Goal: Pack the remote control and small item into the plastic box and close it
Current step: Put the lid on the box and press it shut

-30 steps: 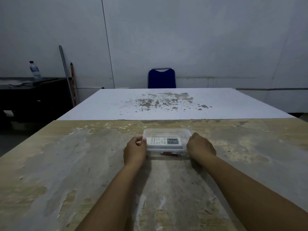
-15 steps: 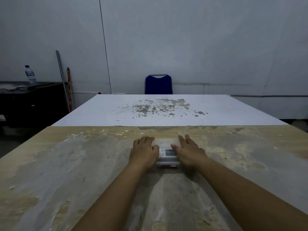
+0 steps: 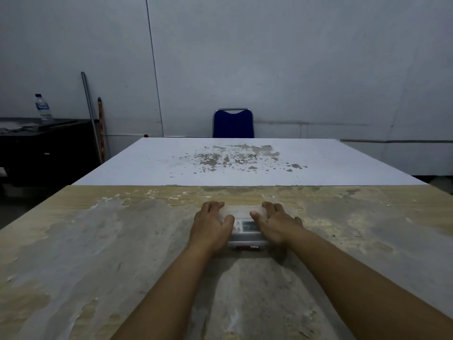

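A clear plastic box (image 3: 245, 238) sits on the worn wooden table (image 3: 98, 241) in front of me, its lid on top. Through the lid I see the white remote control (image 3: 246, 226) with its dark display. A small red and dark item (image 3: 247, 247) shows through the box's near wall. My left hand (image 3: 212, 224) lies flat on the left part of the lid, fingers over the far edge. My right hand (image 3: 275, 223) lies flat on the right part, thumb pointing inward. Most of the lid is hidden under both hands.
A white tabletop (image 3: 245, 160) with peeled patches adjoins the far edge of the wooden table. A blue chair (image 3: 232, 123) stands behind it against the wall. At far left, a dark cabinet (image 3: 46, 148) carries a water bottle (image 3: 43, 109), with poles (image 3: 92, 114) leaning nearby.
One second ago my hands held the box's two ends. They moved onto the lid and now lie flat on it, spread a little wider than half a second ago.
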